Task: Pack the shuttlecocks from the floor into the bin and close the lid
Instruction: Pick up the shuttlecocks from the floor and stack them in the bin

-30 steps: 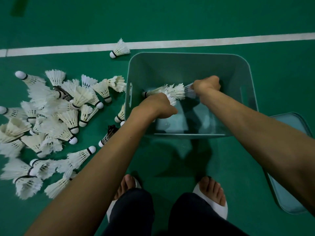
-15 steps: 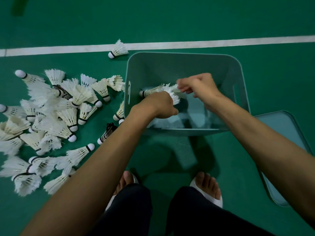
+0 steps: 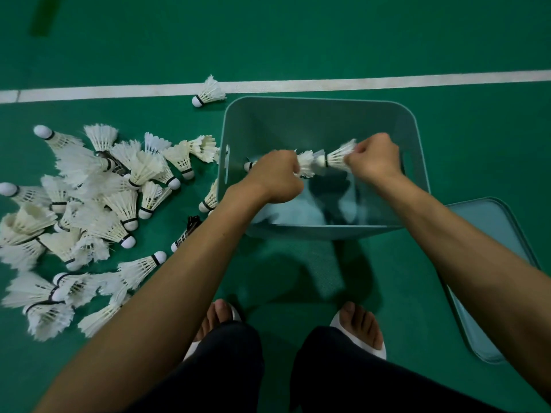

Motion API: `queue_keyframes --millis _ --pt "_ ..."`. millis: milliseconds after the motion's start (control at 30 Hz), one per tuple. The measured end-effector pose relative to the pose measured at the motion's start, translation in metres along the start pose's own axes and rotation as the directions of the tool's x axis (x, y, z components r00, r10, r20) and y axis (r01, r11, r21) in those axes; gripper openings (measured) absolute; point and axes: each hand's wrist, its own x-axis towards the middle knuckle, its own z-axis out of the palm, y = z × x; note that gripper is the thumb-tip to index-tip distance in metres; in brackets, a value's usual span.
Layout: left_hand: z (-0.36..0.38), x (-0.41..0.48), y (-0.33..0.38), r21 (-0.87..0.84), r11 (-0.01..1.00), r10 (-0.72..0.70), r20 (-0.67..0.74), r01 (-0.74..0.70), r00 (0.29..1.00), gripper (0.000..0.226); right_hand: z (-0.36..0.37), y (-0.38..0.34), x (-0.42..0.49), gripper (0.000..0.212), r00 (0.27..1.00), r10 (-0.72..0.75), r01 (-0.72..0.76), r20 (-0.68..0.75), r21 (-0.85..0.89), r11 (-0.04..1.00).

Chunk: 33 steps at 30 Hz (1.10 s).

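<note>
Stands over the teal bin [image 3: 298, 123], both bare forearms reaching toward 12 o'clock into its open mouth. Grips a nested stack [image 3: 305, 166] of shuttlecocks in the left hand [image 3: 275, 177], fingers curled right round it, cork end poking out toward 9 o'clock, feather end toward 3 o'clock. Pinches a single shuttlecock [image 3: 338, 158] by its feathers in the right hand [image 3: 375, 159], fingers curled, cork aimed at 9 o'clock, right at the feathered mouth of the stack; touching or just short of it, hard to tell through the blur.

Half a second ago had the right hand pressed up against the stack's feather end, no gap. Now holds it further out toward 3 o'clock, the single shuttlecock's whole length showing between the two hands. Left hand barely shifted. Both loads held up inside the bin, clear of the bottom; bottom itself smeared and unreadable.

On the green floor [image 3: 298, 40] at 9 o'clock of the bin, a loose heap [image 3: 89, 204] of white shuttlecocks, unpacked, same as before. At 11 o'clock, a lone shuttlecock [image 3: 208, 93] lying against the white line [image 3: 387, 81]. At 4 o'clock of the bin, the lid [image 3: 492, 234] flat on the floor, off the bin, partly hidden by the right forearm. At 6 o'clock, two feet in white slippers [image 3: 378, 350].
</note>
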Motion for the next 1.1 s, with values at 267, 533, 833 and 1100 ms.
queue_keyframes --millis 267,533,833,1100 --pt "0.011 0.032 -0.015 0.201 0.950 -0.273 0.163 0.239 0.948 0.062 0.026 -0.012 0.024 0.030 0.973 0.208 -0.211 -0.101 -0.023 0.977" --pt "0.012 0.046 -0.021 0.172 0.957 -0.259 0.156 0.232 0.953 0.052 0.064 -0.003 0.057 0.018 0.918 0.265 -0.363 0.294 0.364 0.858" --pt "-0.005 0.017 -0.011 0.134 0.979 -0.160 0.043 0.153 0.986 0.040 0.019 -0.015 0.025 0.009 0.994 0.113 -0.113 0.000 0.054 0.992" --pt "-0.045 -0.082 -0.018 -0.015 0.995 0.088 -0.415 -0.104 0.906 0.030 -0.023 -0.079 -0.074 0.009 0.964 -0.263 0.231 0.022 0.413 0.881"
